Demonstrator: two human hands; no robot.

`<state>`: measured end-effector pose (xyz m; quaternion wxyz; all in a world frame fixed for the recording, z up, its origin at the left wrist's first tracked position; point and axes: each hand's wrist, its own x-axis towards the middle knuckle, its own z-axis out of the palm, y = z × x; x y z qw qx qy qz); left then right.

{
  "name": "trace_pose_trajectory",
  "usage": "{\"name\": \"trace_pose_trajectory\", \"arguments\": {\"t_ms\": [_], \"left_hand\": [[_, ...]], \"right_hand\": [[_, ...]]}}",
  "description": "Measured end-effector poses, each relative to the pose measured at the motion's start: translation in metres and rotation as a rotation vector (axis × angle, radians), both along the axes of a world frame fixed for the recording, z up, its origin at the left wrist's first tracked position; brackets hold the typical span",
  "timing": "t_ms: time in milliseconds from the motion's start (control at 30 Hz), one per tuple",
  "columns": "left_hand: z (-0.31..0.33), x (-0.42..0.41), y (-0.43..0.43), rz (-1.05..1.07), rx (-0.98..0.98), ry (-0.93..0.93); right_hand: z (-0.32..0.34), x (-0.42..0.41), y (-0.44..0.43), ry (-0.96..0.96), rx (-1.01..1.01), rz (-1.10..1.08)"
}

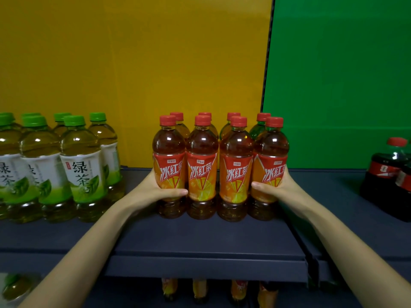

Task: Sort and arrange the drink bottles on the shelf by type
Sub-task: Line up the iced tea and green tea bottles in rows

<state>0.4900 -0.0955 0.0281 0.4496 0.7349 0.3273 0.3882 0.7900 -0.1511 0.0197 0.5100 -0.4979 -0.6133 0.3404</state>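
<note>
Several red-capped iced black tea bottles (219, 167) stand in two rows at the middle of the dark shelf (200, 236). My left hand (155, 190) grips the leftmost front bottle (170, 165), thumb across its label. My right hand (278, 187) grips the rightmost front bottle (271, 163) the same way, so the front row sits squeezed between both hands. Several green-capped green tea bottles (81, 167) stand grouped at the left. Dark cola bottles (388, 172) with red caps stand at the far right edge.
A yellow back panel (133, 63) and a green back panel (344, 63) meet behind the tea group. Bare shelf lies between the groups and in front of them. A lower shelf shows more bottle tops (200, 290) under the front edge.
</note>
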Motion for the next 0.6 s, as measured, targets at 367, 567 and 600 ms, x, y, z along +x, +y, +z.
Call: {"name": "trace_pose_trajectory", "arguments": {"t_ms": [367,567,600], "left_hand": [[-0.029,-0.013,-0.022,0.367,0.293,0.069],[-0.027,-0.011,-0.024,0.373,0.315,0.086],[-0.027,-0.01,-0.025,0.38,0.323,0.093]], "right_hand": [[-0.017,-0.009,-0.043,-0.236,0.131,-0.32],[-0.017,-0.012,-0.042,-0.26,0.137,-0.326],[-0.017,-0.012,-0.043,-0.262,0.135,-0.329]]}}
